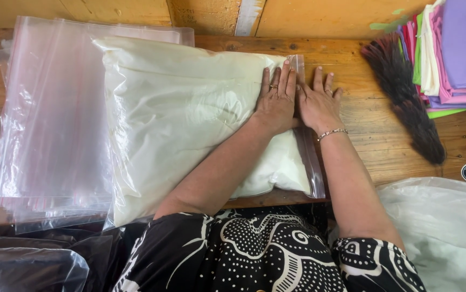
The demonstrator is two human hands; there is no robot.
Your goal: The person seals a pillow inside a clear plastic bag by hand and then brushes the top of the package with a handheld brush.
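A cream pillow inside a clear zip bag [179, 113] lies on the wooden table [373, 140]. My left hand [276, 100] presses flat on the bag's right end, fingers together and pointing away from me. Beside it, my right hand [318, 103] lies flat over the bag's zip strip [308, 157] and the table, fingers spread. A thin bracelet circles the right wrist. Neither hand grips anything.
A stack of empty clear zip bags [49, 119] lies at the left. A dark feather duster [406, 103] and folded coloured cloths [454, 54] sit at the right. A large plastic bag of white stuffing [443, 227] is at lower right, and dark plastic [27, 265] at lower left.
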